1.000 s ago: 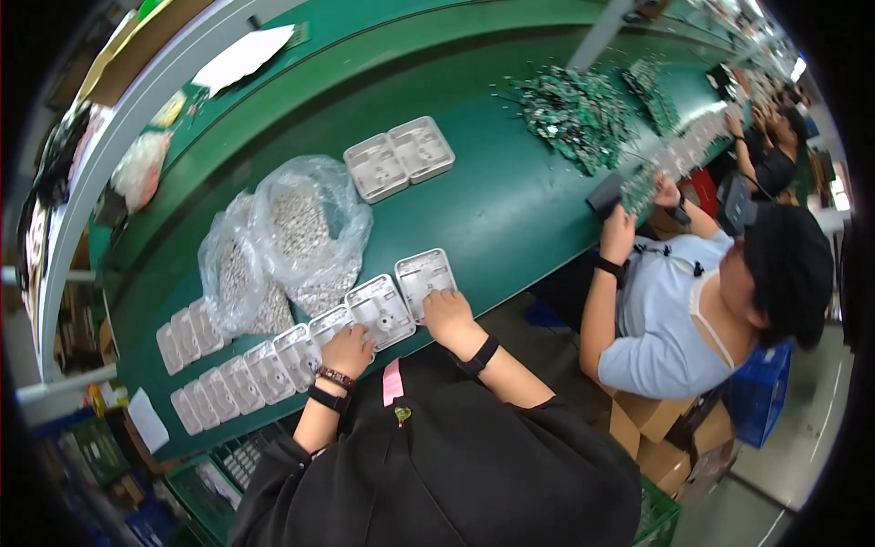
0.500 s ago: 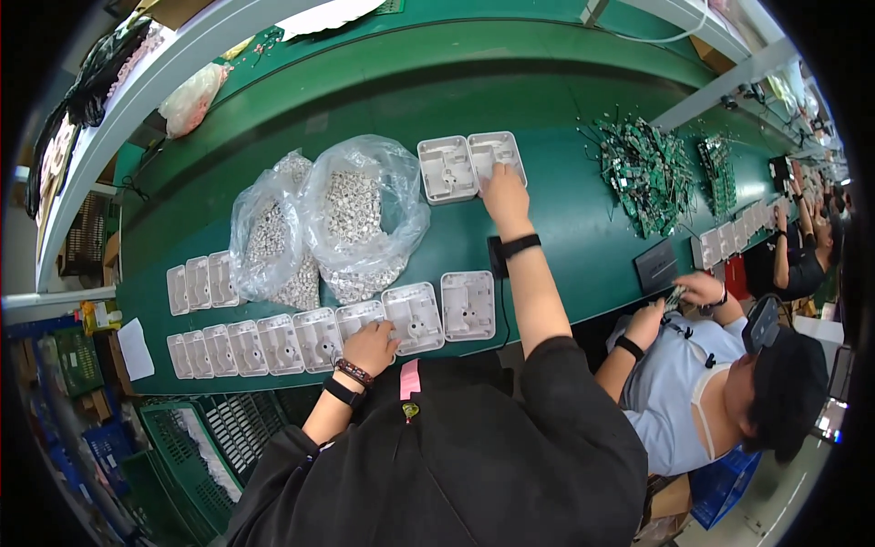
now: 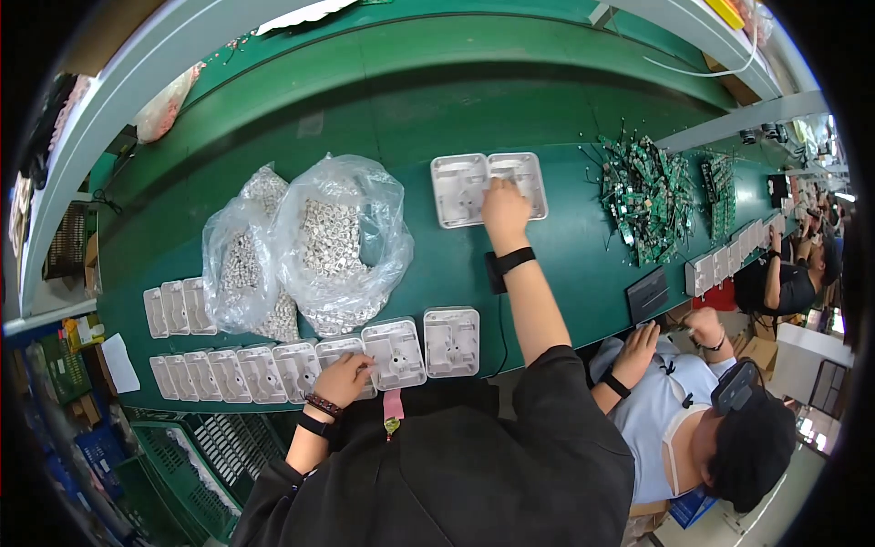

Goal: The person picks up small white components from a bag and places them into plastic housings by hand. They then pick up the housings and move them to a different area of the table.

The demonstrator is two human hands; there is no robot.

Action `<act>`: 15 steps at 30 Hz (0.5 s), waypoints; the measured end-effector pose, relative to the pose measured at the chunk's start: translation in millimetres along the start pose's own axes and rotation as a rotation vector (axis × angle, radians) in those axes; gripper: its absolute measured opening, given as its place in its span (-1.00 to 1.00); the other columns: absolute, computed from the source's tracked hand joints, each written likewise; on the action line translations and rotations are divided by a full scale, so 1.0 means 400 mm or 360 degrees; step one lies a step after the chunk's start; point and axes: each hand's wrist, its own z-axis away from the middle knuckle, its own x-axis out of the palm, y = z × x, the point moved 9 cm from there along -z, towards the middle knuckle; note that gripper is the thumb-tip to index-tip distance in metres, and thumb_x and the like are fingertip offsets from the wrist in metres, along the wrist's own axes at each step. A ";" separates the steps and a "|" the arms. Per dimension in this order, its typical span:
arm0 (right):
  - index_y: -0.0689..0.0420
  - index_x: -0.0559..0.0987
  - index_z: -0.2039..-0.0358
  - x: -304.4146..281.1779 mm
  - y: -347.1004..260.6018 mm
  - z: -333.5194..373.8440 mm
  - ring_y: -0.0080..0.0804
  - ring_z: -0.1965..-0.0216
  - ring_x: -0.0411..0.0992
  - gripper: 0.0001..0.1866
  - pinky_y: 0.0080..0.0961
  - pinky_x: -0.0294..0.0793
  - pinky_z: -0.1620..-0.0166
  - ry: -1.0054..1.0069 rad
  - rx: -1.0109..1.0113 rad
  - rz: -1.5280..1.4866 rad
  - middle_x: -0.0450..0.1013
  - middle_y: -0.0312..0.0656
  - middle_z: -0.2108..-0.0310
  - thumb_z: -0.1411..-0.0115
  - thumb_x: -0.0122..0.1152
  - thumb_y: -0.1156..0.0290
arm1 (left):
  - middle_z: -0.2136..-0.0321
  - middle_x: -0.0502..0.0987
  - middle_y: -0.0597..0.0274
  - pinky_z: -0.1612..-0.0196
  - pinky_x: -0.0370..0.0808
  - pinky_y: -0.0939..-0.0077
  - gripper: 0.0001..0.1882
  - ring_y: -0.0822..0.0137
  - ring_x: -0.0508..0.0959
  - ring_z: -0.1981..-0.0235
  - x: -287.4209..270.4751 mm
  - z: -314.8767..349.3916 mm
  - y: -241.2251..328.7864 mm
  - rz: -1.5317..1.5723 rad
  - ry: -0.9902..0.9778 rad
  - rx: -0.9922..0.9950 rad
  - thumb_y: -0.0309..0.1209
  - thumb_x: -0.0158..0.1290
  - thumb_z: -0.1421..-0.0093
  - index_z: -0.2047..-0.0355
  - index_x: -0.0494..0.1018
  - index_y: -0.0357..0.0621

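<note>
Two clear bags [image 3: 314,246] held small silvery bits. The right hand [image 3: 503,205] lay flat on two white plastic shells [image 3: 488,187]; the left hand [image 3: 344,378] pressed another shell [image 3: 351,351], fingers loose.

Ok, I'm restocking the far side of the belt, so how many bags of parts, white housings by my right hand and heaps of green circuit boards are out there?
Clear bags of small metal parts: 2
White plastic housings at the right hand: 2
Heaps of green circuit boards: 2
Total: 6
</note>
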 end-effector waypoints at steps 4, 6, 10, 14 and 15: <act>0.04 0.47 0.39 0.007 0.181 -0.026 -0.34 0.33 0.44 -0.80 -0.21 0.30 0.31 0.0043 0.0121 0.0219 0.44 -0.26 0.40 0.00 0.09 0.24 | 0.37 0.44 0.19 0.41 0.40 0.34 -0.82 0.16 0.49 0.42 -0.002 -0.007 -0.006 0.0044 -0.0066 -0.0106 -0.26 -0.05 -0.09 0.30 0.40 0.03; 0.01 0.49 0.41 0.008 0.269 -0.036 -0.39 0.32 0.44 -0.84 -0.23 0.25 0.29 0.0065 0.0198 0.0268 0.44 -0.31 0.38 0.01 0.05 0.27 | 0.38 0.44 0.19 0.42 0.39 0.33 -0.83 0.16 0.48 0.43 0.003 -0.011 -0.006 0.0027 -0.0060 -0.0121 -0.26 -0.05 -0.10 0.32 0.40 0.04; -0.01 0.47 0.35 0.000 0.359 -0.040 -0.39 0.30 0.42 -0.80 -0.21 0.21 0.28 -0.0052 0.0258 0.0316 0.43 -0.27 0.35 -0.02 0.05 0.23 | 0.42 0.43 0.19 0.43 0.39 0.32 -0.84 0.13 0.47 0.44 0.008 -0.022 0.004 -0.0027 -0.0026 -0.0063 -0.27 -0.05 -0.09 0.36 0.39 -0.01; 0.04 0.41 0.30 -0.162 0.278 0.054 -0.30 0.37 0.40 -0.76 -0.20 0.22 0.32 0.0482 0.0128 0.0325 0.40 -0.22 0.44 -0.04 0.06 0.22 | 0.46 0.43 0.18 0.44 0.39 0.30 -0.85 0.11 0.47 0.45 0.003 -0.032 0.022 -0.0069 0.0054 0.0030 -0.28 -0.05 -0.08 0.40 0.38 -0.05; 0.05 0.40 0.30 -0.194 0.214 0.119 -0.27 0.40 0.41 -0.75 -0.20 0.23 0.35 0.0545 0.0026 0.0204 0.39 -0.21 0.48 -0.04 0.07 0.22 | 0.47 0.44 0.17 0.44 0.39 0.29 -0.85 0.10 0.47 0.45 0.002 -0.029 0.023 -0.0090 0.0077 0.0031 -0.29 -0.05 -0.08 0.40 0.37 -0.06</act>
